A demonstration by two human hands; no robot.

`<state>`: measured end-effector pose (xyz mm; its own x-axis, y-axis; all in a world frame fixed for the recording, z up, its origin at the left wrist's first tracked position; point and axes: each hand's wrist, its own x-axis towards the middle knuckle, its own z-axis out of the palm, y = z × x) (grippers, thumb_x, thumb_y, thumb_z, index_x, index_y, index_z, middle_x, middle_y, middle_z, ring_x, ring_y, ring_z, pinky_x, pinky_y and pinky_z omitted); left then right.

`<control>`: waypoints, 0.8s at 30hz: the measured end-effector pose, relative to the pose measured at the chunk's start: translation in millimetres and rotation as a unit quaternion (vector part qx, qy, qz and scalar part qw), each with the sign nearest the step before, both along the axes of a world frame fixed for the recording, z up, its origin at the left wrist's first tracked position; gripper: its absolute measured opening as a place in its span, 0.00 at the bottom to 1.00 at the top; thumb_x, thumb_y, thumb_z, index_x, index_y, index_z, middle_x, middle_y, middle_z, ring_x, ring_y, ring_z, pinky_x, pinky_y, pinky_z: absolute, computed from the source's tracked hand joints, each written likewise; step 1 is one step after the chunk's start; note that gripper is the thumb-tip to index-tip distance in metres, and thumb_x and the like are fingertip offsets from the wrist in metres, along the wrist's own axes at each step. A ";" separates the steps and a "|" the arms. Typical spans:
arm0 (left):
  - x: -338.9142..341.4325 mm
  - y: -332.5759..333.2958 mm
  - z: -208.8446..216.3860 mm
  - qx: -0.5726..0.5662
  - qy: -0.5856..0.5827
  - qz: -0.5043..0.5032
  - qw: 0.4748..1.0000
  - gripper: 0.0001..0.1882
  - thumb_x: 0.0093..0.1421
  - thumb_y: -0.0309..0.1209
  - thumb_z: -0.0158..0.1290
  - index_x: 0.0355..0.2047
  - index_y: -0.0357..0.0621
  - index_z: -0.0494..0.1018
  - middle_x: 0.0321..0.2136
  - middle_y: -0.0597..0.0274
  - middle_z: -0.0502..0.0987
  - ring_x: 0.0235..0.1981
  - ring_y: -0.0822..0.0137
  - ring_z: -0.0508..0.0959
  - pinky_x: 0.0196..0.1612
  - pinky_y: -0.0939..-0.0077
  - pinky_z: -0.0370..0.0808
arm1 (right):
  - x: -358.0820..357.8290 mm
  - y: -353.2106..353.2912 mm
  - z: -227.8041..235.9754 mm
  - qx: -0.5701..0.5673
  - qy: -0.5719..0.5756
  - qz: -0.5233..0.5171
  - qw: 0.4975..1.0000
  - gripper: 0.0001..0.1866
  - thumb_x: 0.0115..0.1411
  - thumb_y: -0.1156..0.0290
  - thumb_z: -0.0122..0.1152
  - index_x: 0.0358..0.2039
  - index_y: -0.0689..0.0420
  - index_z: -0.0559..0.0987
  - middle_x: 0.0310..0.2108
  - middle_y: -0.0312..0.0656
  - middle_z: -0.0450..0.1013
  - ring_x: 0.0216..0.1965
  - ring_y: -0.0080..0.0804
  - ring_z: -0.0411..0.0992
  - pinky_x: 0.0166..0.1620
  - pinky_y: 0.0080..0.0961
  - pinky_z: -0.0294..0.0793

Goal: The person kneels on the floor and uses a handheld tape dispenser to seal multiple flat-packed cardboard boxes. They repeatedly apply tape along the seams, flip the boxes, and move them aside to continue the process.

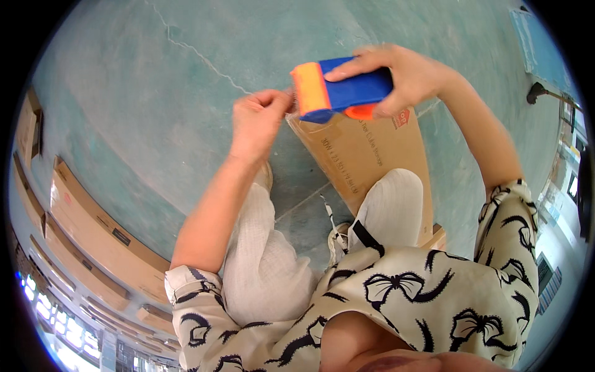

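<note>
You are wearing a cream blouse (434, 291) printed with black bows — its short sleeves are ending in turned-up cuffs above bare forearms. You are also wearing white, lightly textured trousers (266, 266) and pale shoes — one with white laces (338, 239).

The right hand (406, 74) grips a blue and orange tape dispenser (341, 90) above the top edge of a flat brown cardboard box (372, 161) that leans against the knee in white trousers. The left hand (260, 121) pinches at the dispenser's front end. Below lies a teal floor (155, 93); more flat cartons (93, 229) are stacked at left.
</note>
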<state>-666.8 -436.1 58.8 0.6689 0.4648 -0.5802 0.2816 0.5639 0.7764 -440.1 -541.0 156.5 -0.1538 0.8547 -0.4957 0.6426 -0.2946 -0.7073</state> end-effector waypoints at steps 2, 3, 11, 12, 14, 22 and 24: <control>-3.0 27.3 -13.8 0.068 0.045 0.012 0.997 0.10 0.55 0.34 0.59 0.24 0.38 0.80 0.21 0.64 0.78 0.25 0.76 0.73 0.33 0.79 0.68 | 12.5 26.2 3.3 -0.023 -0.023 0.037 0.999 0.36 0.36 0.67 0.66 0.53 0.44 0.76 0.41 0.43 0.72 0.40 0.33 0.72 0.42 0.27 0.73; -9.0 40.7 -23.8 0.104 0.076 0.020 0.992 0.10 0.54 0.34 0.60 0.23 0.38 0.79 0.20 0.64 0.77 0.24 0.75 0.72 0.32 0.79 0.68 | 19.2 34.8 7.1 -0.035 -0.039 0.052 0.997 0.36 0.36 0.68 0.65 0.53 0.44 0.76 0.42 0.43 0.73 0.40 0.33 0.72 0.42 0.27 0.73; -54.4 54.8 -52.4 -0.017 0.255 -0.025 0.966 0.11 0.53 0.34 0.59 0.20 0.41 0.77 0.19 0.65 0.76 0.20 0.74 0.69 0.25 0.78 0.63 | 134.8 73.1 4.6 -0.275 -0.077 0.053 0.957 0.31 0.46 0.65 0.69 0.53 0.56 0.75 0.43 0.41 0.75 0.40 0.30 0.73 0.37 0.26 0.74; -60.9 50.6 -55.4 -0.049 0.284 -0.022 0.957 0.11 0.53 0.34 0.59 0.20 0.41 0.76 0.18 0.65 0.76 0.20 0.75 0.69 0.24 0.79 0.62 | 138.9 82.1 -16.5 -0.271 0.013 0.048 0.961 0.36 0.41 0.65 0.74 0.55 0.52 0.74 0.40 0.36 0.75 0.34 0.22 0.73 0.28 0.19 0.72; -70.6 41.4 -55.6 -0.087 0.300 0.005 0.950 0.10 0.54 0.35 0.59 0.20 0.42 0.77 0.18 0.66 0.75 0.19 0.75 0.68 0.23 0.79 0.61 | 141.1 101.0 -39.9 -0.335 0.029 0.078 0.939 0.36 0.42 0.67 0.73 0.55 0.52 0.74 0.40 0.37 0.76 0.35 0.23 0.73 0.29 0.19 0.72; -58.3 -21.1 -122.8 -0.135 0.370 -0.012 0.919 0.11 0.55 0.35 0.58 0.25 0.40 0.77 0.19 0.63 0.76 0.18 0.74 0.69 0.22 0.80 0.63 | 144.7 97.8 -179.6 -0.472 0.272 0.171 0.821 0.32 0.47 0.78 0.64 0.56 0.55 0.73 0.52 0.42 0.72 0.51 0.29 0.70 0.54 0.25 0.69; -53.2 -53.1 -121.7 -0.111 0.353 -0.001 0.929 0.11 0.56 0.35 0.56 0.28 0.39 0.78 0.21 0.59 0.78 0.19 0.68 0.73 0.24 0.75 0.67 | 142.5 95.0 -183.1 -0.471 0.310 0.180 0.806 0.32 0.47 0.78 0.65 0.56 0.56 0.73 0.53 0.42 0.72 0.51 0.29 0.70 0.53 0.25 0.70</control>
<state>-720.0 -489.2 -62.8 0.0857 0.2800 -0.9562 0.6775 0.6873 0.2620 -297.6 -446.1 -26.6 -0.7749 -0.0111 -0.6319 0.4158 -0.7620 -0.4965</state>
